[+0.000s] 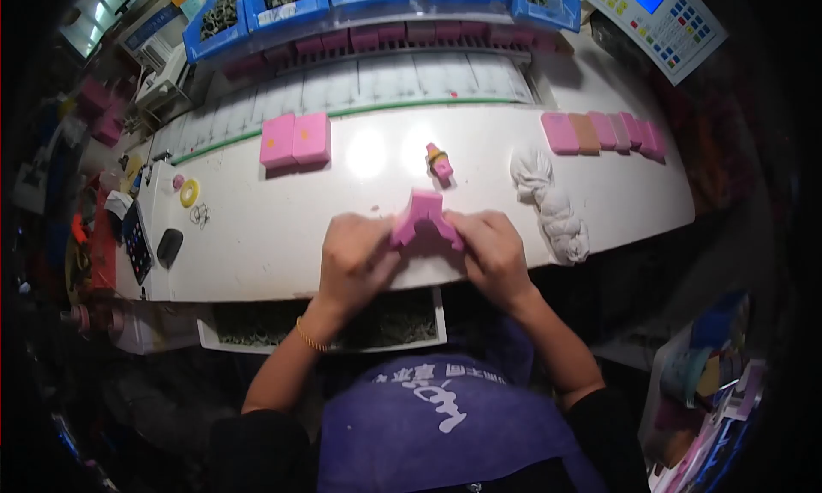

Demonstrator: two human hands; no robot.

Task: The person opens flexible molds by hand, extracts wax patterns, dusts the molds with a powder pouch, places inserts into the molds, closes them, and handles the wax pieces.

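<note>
A pink folded piece, bent like an upside-down V, is held above the front part of the white table. My left hand grips its left end, and my right hand grips its right end, fingers pressed together on both. Just beyond it lies a small pink bundle with a yellowish band around it. Two pink blocks sit side by side farther back on the left. On the right is a twisted white cloth.
A row of pink blocks lies at the back right, near a keypad device. Blue bins stand along the back. A black mouse and yellow ring lie left. An open drawer is below the table edge.
</note>
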